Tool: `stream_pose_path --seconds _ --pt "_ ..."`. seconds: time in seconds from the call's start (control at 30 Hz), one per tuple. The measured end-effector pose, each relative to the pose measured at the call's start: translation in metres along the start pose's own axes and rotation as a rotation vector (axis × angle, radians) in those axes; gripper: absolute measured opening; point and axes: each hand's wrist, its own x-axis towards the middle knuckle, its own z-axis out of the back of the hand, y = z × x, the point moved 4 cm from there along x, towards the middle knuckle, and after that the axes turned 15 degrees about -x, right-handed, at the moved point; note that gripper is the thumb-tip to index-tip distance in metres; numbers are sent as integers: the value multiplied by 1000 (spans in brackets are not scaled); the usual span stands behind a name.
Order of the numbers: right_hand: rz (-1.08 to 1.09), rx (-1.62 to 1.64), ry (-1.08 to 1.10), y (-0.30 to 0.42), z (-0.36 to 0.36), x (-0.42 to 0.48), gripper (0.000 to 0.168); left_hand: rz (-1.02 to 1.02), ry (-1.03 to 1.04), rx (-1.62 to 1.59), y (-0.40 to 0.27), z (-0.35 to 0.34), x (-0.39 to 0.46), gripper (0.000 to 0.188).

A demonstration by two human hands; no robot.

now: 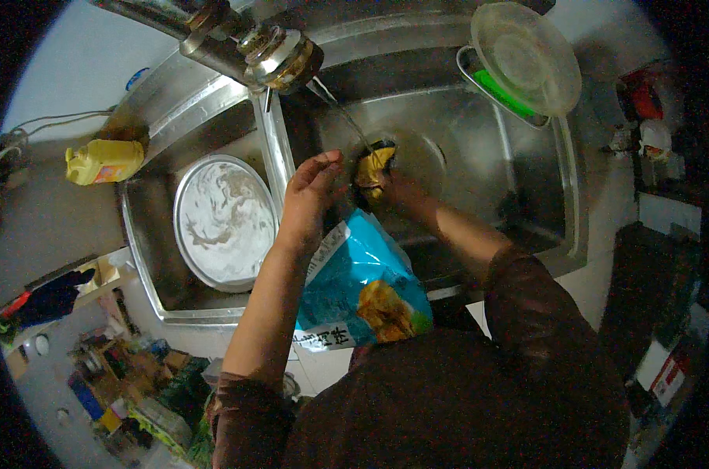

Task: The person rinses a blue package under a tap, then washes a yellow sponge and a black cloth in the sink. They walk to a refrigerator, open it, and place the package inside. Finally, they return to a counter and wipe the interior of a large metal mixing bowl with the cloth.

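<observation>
Water runs from the metal faucet (281, 58) onto a yellow and dark item (377, 167), perhaps a sponge or cloth, low in the right sink basin (477, 170). My right hand (392, 190) grips that item from its right side, the fingers partly blurred and hidden. Over the near left part of the same basin, my left hand (318, 182) is raised with curled fingers; whether it holds anything is unclear. A blue plastic food packet (360, 264) with a printed food picture lies just below, between my forearms, close to my body.
The left basin (146, 258) holds a round metal basin of foamy, whitish water (225, 225). A yellow plastic jug (105, 161) stands left of the sink. At the back right corner are a translucent round lid (527, 58) and a caddy with something green (503, 94).
</observation>
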Motion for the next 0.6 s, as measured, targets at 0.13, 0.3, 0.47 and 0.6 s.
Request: stream_pose_path --seconds 0.13,0.3,0.47,0.6 --pt "109 200 -44 31 61 -21 50 -2 -1 -138 -4 -2 -6 33" --pt "266 425 -329 62 140 -64 43 232 143 -307 13 -10 7 46" --pt "588 231 -510 108 222 -134 35 473 267 -441 18 -42 8 49" --pt "791 365 -378 120 235 -149 30 504 147 -372 41 -36 21 32"
